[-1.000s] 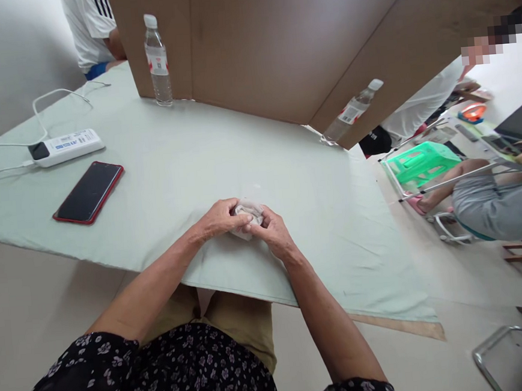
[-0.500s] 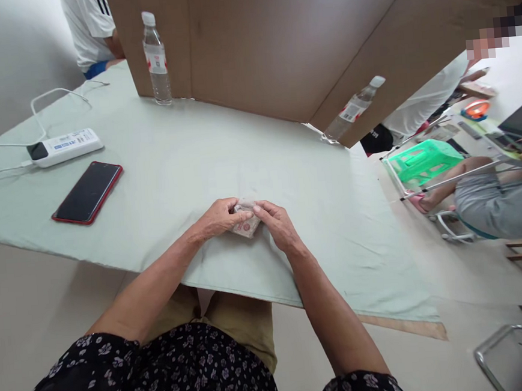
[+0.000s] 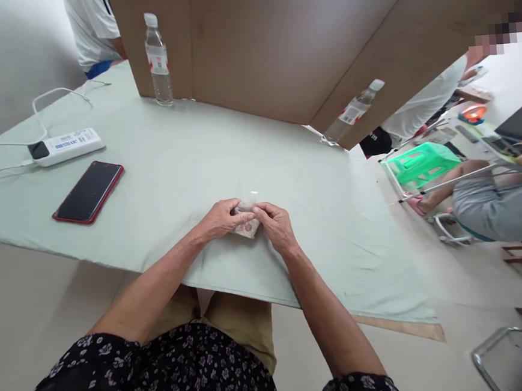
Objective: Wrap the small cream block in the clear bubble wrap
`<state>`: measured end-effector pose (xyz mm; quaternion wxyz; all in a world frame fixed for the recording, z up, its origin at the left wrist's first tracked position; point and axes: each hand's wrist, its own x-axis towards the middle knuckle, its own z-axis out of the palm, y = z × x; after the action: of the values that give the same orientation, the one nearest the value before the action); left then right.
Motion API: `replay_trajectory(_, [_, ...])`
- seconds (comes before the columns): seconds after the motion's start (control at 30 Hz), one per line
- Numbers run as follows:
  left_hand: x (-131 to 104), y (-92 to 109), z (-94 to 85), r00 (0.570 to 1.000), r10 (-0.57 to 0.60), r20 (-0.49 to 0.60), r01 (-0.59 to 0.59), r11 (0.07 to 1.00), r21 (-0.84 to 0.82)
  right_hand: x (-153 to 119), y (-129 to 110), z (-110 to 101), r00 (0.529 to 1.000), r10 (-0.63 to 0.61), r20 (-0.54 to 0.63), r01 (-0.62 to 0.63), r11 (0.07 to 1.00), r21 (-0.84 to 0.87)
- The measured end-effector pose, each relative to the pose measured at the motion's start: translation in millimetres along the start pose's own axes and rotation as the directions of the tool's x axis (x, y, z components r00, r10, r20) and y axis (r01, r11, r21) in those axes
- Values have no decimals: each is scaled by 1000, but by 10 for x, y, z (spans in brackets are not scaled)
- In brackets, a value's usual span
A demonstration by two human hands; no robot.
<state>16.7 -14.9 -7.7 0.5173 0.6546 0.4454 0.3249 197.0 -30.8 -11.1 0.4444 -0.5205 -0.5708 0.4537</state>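
Note:
Between my hands, just above or on the cloth, is a small pale box [image 3: 247, 229] with reddish round marks and what looks like clear wrapping. My left hand [image 3: 225, 219] grips it from the left, thumb across its top. From the right, my right hand [image 3: 274, 222] pinches at its upper edge with thumb and finger. A bit of clear film [image 3: 254, 195] shows above the box. My fingers hide much of its far side, and its kind is too small to make out.
A phone [image 3: 89, 192] in a red case and a white power bank [image 3: 67, 147] with cables lie at left. Water bottles [image 3: 158, 65] stand by a cardboard partition [image 3: 249, 46] across the back. People sit beyond it and at right, near a green stool [image 3: 421, 163].
The clear film above the box now stands out more plainly beside my right fingertips. Both hands stay in nearly the same place on the box.

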Motion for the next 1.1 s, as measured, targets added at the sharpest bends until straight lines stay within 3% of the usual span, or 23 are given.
replay_trajectory(0.43, [-14, 30, 4, 1000, -10, -16, 11, 999, 53, -17, -34, 86, 999, 36, -39, -35, 998, 43])
replay_trajectory(0.63, [-24, 27, 11, 999, 29, -36, -26, 996, 89, 14, -75, 76, 998, -18, -67, 19, 1000, 20])
replay_trajectory(0.93, [-26, 43, 21, 998, 41, -42, -35, 991, 127, 84, -182, 80, 999, 26, 23, -28, 995, 97])
replay_trajectory(1.1, [-39, 51, 17, 997, 68, -34, -63, 989, 133, 122, -160, 89, 997, 5, -81, 4, 994, 113])
